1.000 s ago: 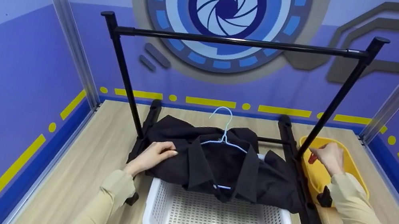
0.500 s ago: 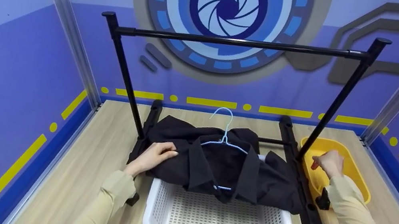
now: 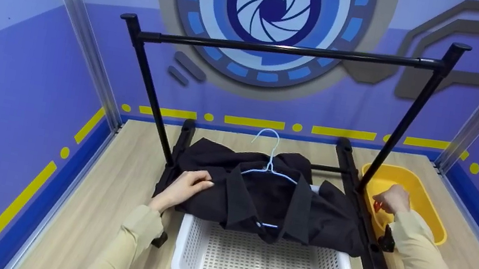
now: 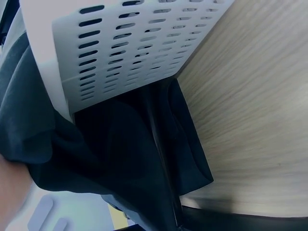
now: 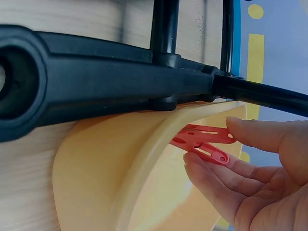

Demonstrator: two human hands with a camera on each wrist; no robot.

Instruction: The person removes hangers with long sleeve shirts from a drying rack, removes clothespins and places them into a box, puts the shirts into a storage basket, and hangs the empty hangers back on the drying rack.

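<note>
clip: red plastic clothespin (image 5: 195, 138), slotted, handles splayed; judged light, stiff, springy, best pinched at handle ends | place: right of head frame, at yellow plastic tub (image 5: 91, 168) | right hand (image 3: 394, 199): thumb and fingers pinched it | left hand (image 3: 182, 188): fingers bent on black collared shirt (image 3: 275, 199), cloth grip couldn't be told
</note>
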